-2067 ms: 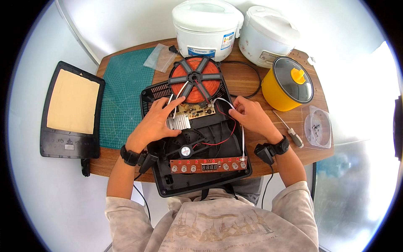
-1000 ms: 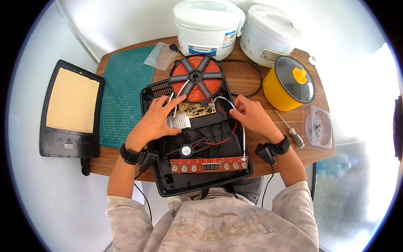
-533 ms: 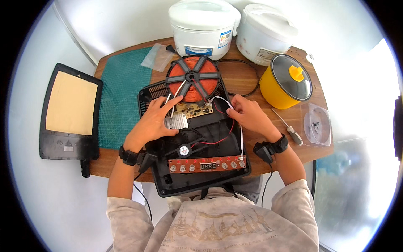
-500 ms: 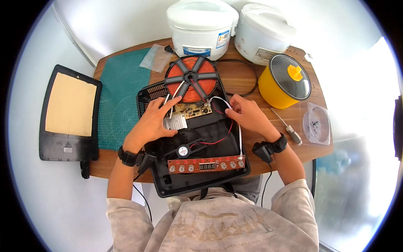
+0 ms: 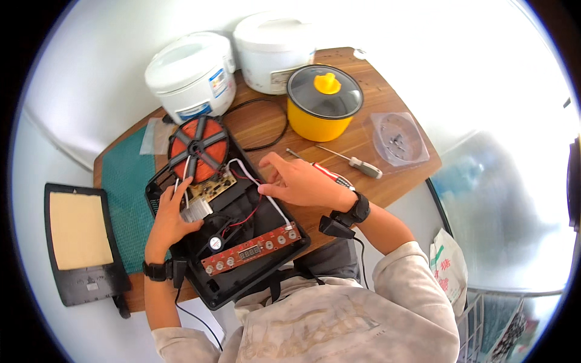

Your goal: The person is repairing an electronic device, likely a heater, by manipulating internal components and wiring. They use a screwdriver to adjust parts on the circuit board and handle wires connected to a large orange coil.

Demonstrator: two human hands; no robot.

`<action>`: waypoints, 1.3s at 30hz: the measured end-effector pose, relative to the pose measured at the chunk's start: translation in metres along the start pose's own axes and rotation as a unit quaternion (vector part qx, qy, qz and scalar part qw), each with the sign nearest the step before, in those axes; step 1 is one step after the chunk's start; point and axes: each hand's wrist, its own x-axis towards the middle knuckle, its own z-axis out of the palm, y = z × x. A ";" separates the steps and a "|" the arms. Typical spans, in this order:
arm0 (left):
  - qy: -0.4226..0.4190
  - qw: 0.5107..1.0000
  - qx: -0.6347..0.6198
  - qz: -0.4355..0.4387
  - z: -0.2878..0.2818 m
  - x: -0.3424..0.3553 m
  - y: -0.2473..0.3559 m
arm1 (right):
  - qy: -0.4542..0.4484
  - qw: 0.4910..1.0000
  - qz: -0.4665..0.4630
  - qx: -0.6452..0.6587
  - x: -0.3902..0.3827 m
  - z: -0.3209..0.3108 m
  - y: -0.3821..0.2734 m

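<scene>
1. The open black case is lying tilted at the left of the frame's centre, on the wooden table, with its lower edge seemingly sticking out past the table's near edge.
2. The left hand is spreading at the case's left side: its forefinger is reaching toward the wire coil, and its thumb is lying just beside the metal fins.
3. The right hand is curling near the frame's centre, its thumb tip at the white cable; I cannot tell whether it is pinching the cable or only touching it.
4. The case is looking stiff, fairly light for its size and rather smooth; its side walls are probably offering the safest hold.
5. The coil is probably making the upper end heavier; its dark outer ring is seeming a better grip than the windings.
6. The circuit board and the red light strip are looking thin and fragile, so their edges are likely suiting fingers best.
7. The white cable is bending softly toward the strip; its end plug is promising a firmer hold than the wire itself.
8. The thin red wire is curving loosely beside the fan, probably tolerating little pulling.
</scene>
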 end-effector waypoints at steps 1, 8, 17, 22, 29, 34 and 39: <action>0.003 1.000 0.004 -0.001 0.000 0.000 0.001 | 0.008 1.000 -0.001 0.014 -0.008 -0.006 -0.006; -0.003 1.000 0.004 -0.003 0.002 0.002 -0.003 | 0.202 0.955 0.143 -0.163 -0.083 -0.132 0.035; 0.022 0.999 0.031 0.013 0.008 0.002 -0.009 | 0.203 0.877 0.319 -0.296 -0.159 -0.245 0.135; 0.020 0.999 0.027 0.007 0.005 0.004 -0.004 | 0.090 0.860 0.307 -0.397 -0.153 -0.231 0.179; 0.011 1.000 0.007 0.009 0.003 0.003 -0.003 | 0.047 0.856 0.290 -0.425 -0.146 -0.218 0.196; 0.015 1.000 0.008 -0.002 0.006 0.005 -0.003 | 0.065 0.835 0.288 -0.465 -0.146 -0.214 0.212; 0.010 1.000 -0.004 0.008 0.003 0.003 0.000 | 0.062 0.835 0.284 -0.467 -0.144 -0.212 0.209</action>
